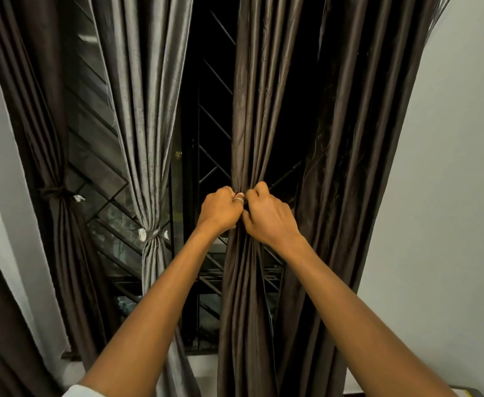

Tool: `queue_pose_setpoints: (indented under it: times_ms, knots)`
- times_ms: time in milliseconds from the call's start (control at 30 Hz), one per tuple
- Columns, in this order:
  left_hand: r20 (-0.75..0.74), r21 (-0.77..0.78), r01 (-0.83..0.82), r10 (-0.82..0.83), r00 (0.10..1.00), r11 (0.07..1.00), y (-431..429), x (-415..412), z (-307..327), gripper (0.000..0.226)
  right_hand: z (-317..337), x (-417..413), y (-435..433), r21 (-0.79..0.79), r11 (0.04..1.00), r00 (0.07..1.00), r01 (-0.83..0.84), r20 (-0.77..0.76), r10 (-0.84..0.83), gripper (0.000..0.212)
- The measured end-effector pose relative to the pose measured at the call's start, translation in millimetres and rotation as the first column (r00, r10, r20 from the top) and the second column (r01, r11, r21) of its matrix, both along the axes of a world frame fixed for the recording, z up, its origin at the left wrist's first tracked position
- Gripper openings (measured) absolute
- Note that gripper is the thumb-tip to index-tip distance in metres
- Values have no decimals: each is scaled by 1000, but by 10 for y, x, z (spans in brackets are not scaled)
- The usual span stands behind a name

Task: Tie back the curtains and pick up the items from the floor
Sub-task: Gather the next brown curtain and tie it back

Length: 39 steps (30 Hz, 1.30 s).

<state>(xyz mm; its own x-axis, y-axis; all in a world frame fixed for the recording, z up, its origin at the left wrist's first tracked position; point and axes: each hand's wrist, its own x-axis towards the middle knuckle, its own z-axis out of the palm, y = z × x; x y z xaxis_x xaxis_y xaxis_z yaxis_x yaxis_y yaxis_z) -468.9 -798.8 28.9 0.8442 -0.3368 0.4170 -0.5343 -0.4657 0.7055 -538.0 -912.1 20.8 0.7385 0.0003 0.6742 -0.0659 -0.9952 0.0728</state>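
Both hands are up in front of the middle of the window, knuckles almost touching. The left hand (220, 210) is curled tight round the bunched folds of a dark brown shiny fabric curtain (246, 110), with a silver ring (238, 198) showing on one finger. The right hand (269, 217) is right beside it, fingers curled in and gripping the same gathered bit from the other side. That curtain is squeezed narrow where the hands hold it and fans out above and below, hanging down past the sill. Can't tell if there's a tie in there, the fingers hide it. Just to the right hangs a second dark brown patterned curtain (349, 167), loose. Left of the hands, a silvery grey curtain (146, 110) is cinched with a grey band (152, 233), and at the window's far left edge a plain dark brown curtain (49, 124) is tied in as well. Behind it all is a black metal window grille (212, 173), with a white wall (449, 196) on the right.
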Motion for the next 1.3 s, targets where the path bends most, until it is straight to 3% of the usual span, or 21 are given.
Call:
queue_pose_setpoints:
  times_ms: [100, 200, 367, 667, 1100, 1300]
  knots:
    - [-30, -68, 14, -16, 999, 998, 2, 33, -27, 26, -15, -46, -4, -48, 999, 991, -10, 130, 16, 26]
    - [-113, -220, 52, -78, 991, 974, 8, 20, -62, 27, -87, -55, -18, -128, 992, 975, 5, 222, 24, 16]
    - [-99, -378, 29, -72, 992, 925, 39, -15, -200, 24, -237, -31, -90, -158, 986, 975, -56, 205, 88, 16]
    - [161, -210, -154, 190, 969, 965, 83, 128, -341, 33, -227, 26, -208, 48, 985, 972, -164, 181, 153, 8]
    - [384, -123, -195, 228, 895, 973, 257, 226, -426, 32, -185, -2, -477, 90, 982, 979, -169, 127, 157, 13]
    - [393, -99, -192, 215, 894, 976, 284, 247, -437, 32, -257, 52, -566, 229, 960, 982, -163, 129, 136, 19]
